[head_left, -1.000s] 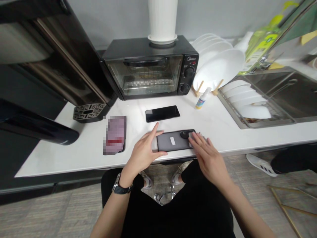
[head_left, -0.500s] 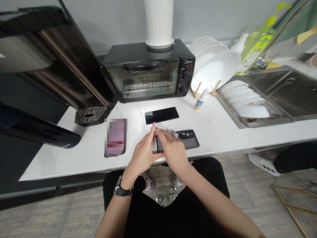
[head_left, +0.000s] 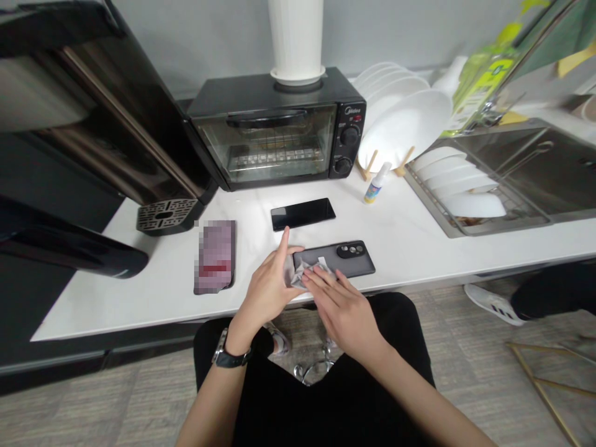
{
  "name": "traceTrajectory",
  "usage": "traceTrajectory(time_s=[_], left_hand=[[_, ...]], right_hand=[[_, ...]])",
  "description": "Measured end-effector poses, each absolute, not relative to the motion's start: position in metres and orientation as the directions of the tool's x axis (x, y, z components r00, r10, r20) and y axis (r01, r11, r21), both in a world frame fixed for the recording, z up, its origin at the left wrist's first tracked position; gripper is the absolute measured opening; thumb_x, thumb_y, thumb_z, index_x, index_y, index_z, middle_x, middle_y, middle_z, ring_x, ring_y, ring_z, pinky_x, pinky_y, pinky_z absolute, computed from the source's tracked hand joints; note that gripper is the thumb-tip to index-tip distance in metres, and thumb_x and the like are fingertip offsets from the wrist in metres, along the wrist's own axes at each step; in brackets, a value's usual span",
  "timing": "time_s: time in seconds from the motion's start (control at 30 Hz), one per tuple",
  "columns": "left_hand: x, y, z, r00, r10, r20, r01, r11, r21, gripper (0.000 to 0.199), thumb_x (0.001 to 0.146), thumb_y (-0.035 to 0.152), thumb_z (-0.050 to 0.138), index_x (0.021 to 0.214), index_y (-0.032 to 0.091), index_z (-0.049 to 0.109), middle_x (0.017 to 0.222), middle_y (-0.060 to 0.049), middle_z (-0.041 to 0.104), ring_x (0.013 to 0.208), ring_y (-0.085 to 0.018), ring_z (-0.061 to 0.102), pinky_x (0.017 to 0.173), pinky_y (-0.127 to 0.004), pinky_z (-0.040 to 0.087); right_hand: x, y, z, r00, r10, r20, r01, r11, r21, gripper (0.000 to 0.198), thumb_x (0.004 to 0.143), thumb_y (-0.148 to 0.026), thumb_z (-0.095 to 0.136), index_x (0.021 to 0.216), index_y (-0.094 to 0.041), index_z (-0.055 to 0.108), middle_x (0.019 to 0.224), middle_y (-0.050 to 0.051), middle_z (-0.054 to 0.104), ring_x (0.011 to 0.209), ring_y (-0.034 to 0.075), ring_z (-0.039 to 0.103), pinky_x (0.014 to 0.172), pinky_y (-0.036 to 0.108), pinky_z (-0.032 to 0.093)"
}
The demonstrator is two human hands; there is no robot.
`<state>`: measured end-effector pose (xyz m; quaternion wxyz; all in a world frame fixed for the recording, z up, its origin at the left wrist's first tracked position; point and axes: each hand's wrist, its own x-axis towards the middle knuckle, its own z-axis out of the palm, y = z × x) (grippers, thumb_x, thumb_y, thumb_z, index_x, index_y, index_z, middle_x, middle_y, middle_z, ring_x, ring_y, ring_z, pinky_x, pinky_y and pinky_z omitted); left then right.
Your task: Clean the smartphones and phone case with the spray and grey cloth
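Observation:
A dark grey phone (head_left: 347, 259) lies face down on the white counter (head_left: 419, 242), camera bump to the right. My left hand (head_left: 269, 287) steadies its left end, index finger raised. My right hand (head_left: 343, 309) presses a small crumpled grey cloth (head_left: 308, 272) flat against the phone's left half. A second black phone (head_left: 303, 213) lies face up just behind. A third phone (head_left: 215, 254), its screen blurred out, lies to the left.
A black toaster oven (head_left: 279, 135) stands at the back with a white vase (head_left: 296, 38) on top. A small spray bottle (head_left: 375, 184), racked white plates (head_left: 405, 124) and a sink (head_left: 521, 167) with dishes sit right. A black appliance (head_left: 93, 124) fills the left.
My right hand slid the cloth from the phone's camera end to its left end, then drew back slightly toward me. My left hand stayed at the phone's left edge.

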<state>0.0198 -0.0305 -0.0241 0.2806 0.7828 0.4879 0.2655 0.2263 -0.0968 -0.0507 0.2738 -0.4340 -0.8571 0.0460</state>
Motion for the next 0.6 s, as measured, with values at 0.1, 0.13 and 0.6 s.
traceTrajectory(time_s=[0.1, 0.13, 0.6], left_hand=[[0.021, -0.03, -0.021, 0.378, 0.916, 0.134, 0.632, -0.362, 0.686, 0.13, 0.081, 0.025, 0.09, 0.17, 0.04, -0.004, 0.151, -0.005, 0.063, 0.141, -0.028, 0.057, 0.118, -0.046, 0.045], [0.022, -0.03, -0.02, 0.378, 0.917, 0.129, 0.634, -0.357, 0.686, 0.13, 0.081, 0.028, 0.091, 0.17, 0.039, -0.003, 0.151, -0.005, 0.063, 0.142, -0.028, 0.057, 0.119, -0.046, 0.044], [0.02, -0.03, -0.022, 0.364, 0.918, 0.155, 0.631, -0.366, 0.684, 0.11, 0.088, 0.023, 0.079, 0.171, 0.036, 0.007, 0.15, -0.007, 0.063, 0.138, -0.027, 0.06, 0.12, -0.047, 0.045]], right_hand=[[0.257, -0.103, -0.055, -0.391, 0.8, 0.455, 0.793, 0.544, -0.274, 0.056, 0.105, -0.012, 0.048, 0.161, -0.02, 0.045, 0.16, 0.007, 0.056, 0.156, 0.023, 0.043, 0.13, 0.049, 0.034], [0.267, -0.104, -0.056, -0.352, 0.815, 0.461, 0.823, 0.504, -0.262, 0.056, 0.106, -0.016, 0.05, 0.162, -0.021, 0.043, 0.16, 0.007, 0.056, 0.155, 0.024, 0.043, 0.13, 0.05, 0.033], [0.184, -0.069, -0.041, -0.095, 0.91, 0.403, 0.878, 0.267, -0.397, 0.06, 0.109, -0.03, 0.04, 0.155, 0.007, 0.044, 0.165, 0.03, 0.04, 0.158, 0.04, 0.035, 0.128, 0.061, 0.035]])
